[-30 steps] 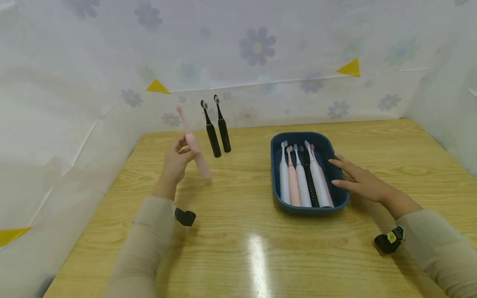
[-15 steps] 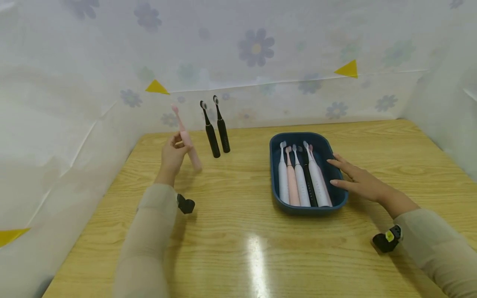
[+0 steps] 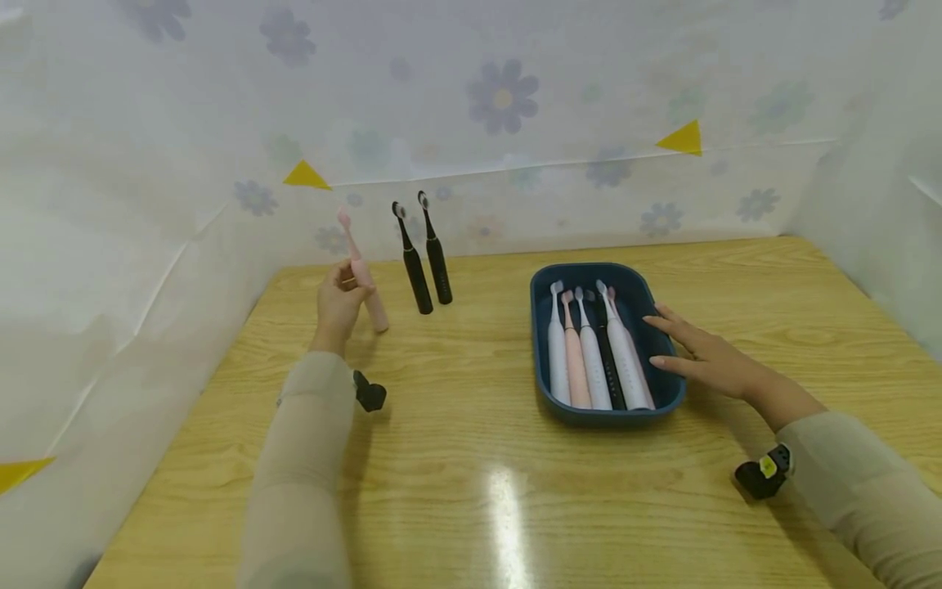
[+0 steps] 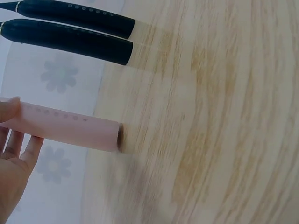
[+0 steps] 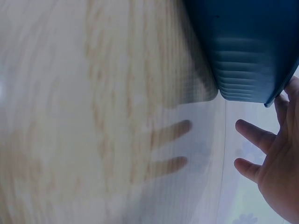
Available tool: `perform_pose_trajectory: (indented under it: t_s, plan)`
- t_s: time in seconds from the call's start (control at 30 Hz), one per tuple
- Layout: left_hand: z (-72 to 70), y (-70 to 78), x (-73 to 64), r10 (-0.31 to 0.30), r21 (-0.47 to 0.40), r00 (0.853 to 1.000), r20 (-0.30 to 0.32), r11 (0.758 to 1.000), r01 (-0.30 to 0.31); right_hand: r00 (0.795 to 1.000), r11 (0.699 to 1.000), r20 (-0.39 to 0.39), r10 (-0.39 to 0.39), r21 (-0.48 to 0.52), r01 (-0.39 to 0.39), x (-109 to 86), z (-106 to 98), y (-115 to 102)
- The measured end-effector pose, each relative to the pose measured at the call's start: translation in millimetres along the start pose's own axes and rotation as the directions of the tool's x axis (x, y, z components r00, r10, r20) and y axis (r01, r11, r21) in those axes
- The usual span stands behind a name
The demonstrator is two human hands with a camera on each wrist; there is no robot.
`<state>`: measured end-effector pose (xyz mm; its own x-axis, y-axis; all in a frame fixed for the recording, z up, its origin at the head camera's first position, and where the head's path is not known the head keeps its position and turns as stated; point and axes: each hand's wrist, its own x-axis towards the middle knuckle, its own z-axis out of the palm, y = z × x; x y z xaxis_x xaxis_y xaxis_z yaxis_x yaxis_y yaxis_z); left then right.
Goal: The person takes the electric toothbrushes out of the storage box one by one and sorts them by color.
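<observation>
My left hand [image 3: 338,307] pinches a pink electric toothbrush [image 3: 374,307] by its upper handle, thumb on one side and fingers on the other. The brush stands nearly upright, head up. In the left wrist view the base of its pink handle [image 4: 88,131] is close to the tabletop; whether it touches, I cannot tell. Beside it stand two black electric toothbrushes [image 3: 417,281]. At the right, my right hand [image 3: 712,361] rests with extended fingers on the rim of a dark blue bin [image 3: 540,343]. White, pink and black toothbrushes [image 3: 621,352] lie inside, heads toward the far end.
The wooden table [image 3: 456,458] runs back to a white flowered sheet [image 3: 441,106], which also rises at both sides. Yellow triangles [image 3: 680,138] mark the sheet. Black wrist cameras [image 3: 763,473] sit on both sleeves.
My left hand has carried the pink toothbrush left and slightly away, lowering its base toward the table beside the black ones. The right hand stays at the bin.
</observation>
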<state>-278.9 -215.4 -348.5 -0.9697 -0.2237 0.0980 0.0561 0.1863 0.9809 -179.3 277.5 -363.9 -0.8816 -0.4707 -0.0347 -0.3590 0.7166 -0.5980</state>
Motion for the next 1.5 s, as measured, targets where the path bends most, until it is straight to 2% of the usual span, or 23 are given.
perform_pose_trajectory:
  t_s: [0.33,0.47,0.8,1.17,1.5]
  plan:
    - [-8.4,-7.3,7.0,0.044,0.073,0.997,-0.056,0.997,-0.040,1.000,1.000,0.009,-0.009,-0.017,0.009,1.8,0.1,0.7]
    - [-10.2,-6.0,7.6,0.060,0.111,0.997,-0.052,0.992,-0.054,1.000,1.000,0.000,-0.001,-0.016,0.001,0.7,0.7,-0.3]
    - [-11.8,-2.7,7.1,0.054,0.187,0.998,-0.018,0.981,-0.050,1.000,1.000,0.011,-0.005,-0.005,0.005,1.5,-0.5,-3.6]
    - [-13.0,-4.6,5.8,0.067,0.172,0.998,0.012,0.983,-0.068,1.000,1.000,0.010,0.004,-0.021,-0.004,0.5,-0.6,-4.2]
    - [-15.2,-6.2,-2.4,0.069,0.069,0.998,0.003,0.995,-0.069,1.000,1.000,0.001,0.009,-0.010,-0.009,0.8,-0.1,-4.8]
